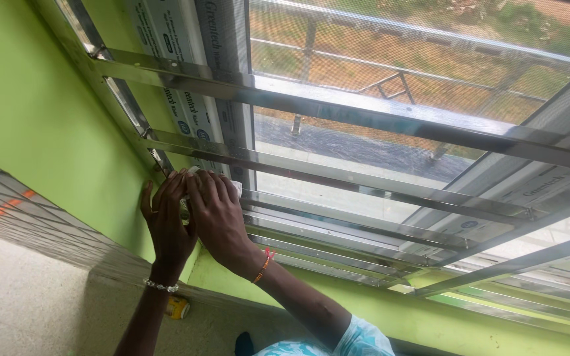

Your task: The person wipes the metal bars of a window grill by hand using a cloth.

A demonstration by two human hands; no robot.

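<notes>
Both my hands are raised to the lower left corner of a window grille of shiny steel bars. My right hand presses a small white cloth against the end of a bar, fingers closed over it. Beside it, my left hand rests flat against the green wall and the frame edge, its fingers spread; I cannot tell whether it holds anything. The left wrist wears a beaded bracelet, the right an orange band.
Behind the bars is a grey window frame with protective film and a mesh screen. A green sill runs below. A small yellow tin lies on the floor under my left arm. Grey tiles cover the lower left wall.
</notes>
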